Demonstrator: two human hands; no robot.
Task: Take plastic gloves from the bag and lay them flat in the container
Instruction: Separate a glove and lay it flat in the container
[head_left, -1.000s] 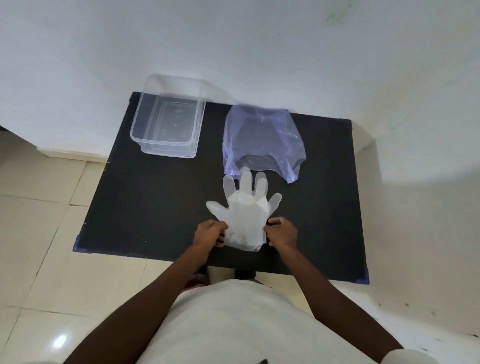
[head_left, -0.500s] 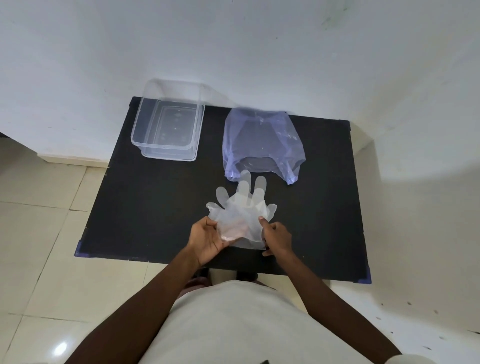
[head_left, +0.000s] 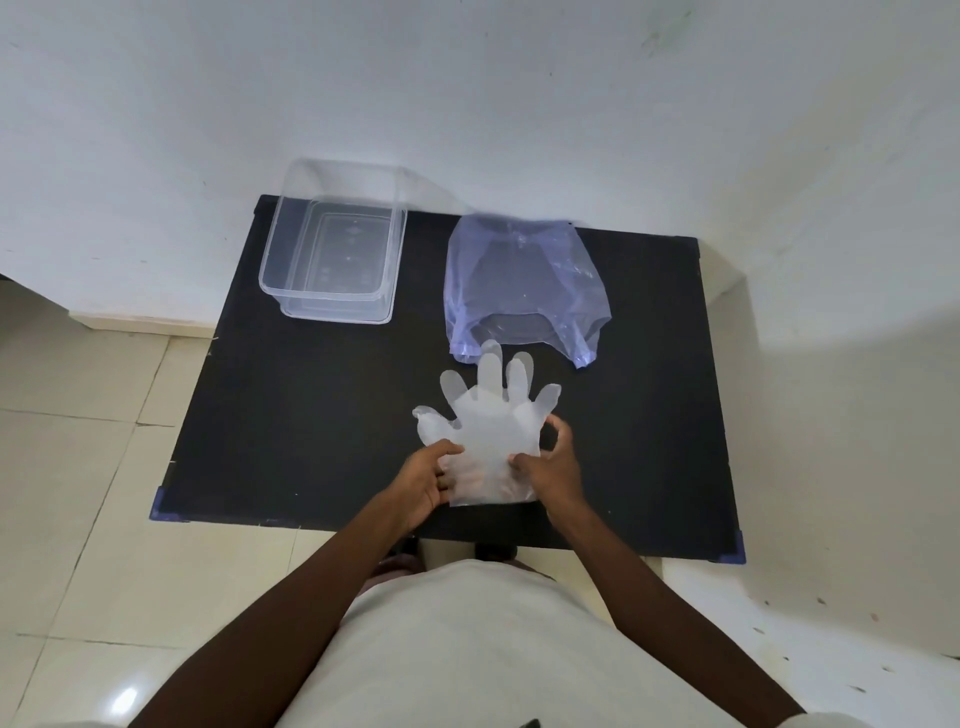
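A translucent plastic glove is spread over the near middle of the black table, fingers pointing away from me. My left hand grips its cuff on the left side and my right hand grips the cuff on the right. A pale blue plastic bag lies just beyond the glove's fingertips, mouth toward me. The clear rectangular container stands at the table's far left with nothing visible inside.
The table stands against a white wall at its far edge. Tiled floor runs along the left and near sides. Blue caps mark the table's near corners.
The glove was flat on the table, then lifted and bunched between both hands, and now is stretched out again with both hands holding the cuff.
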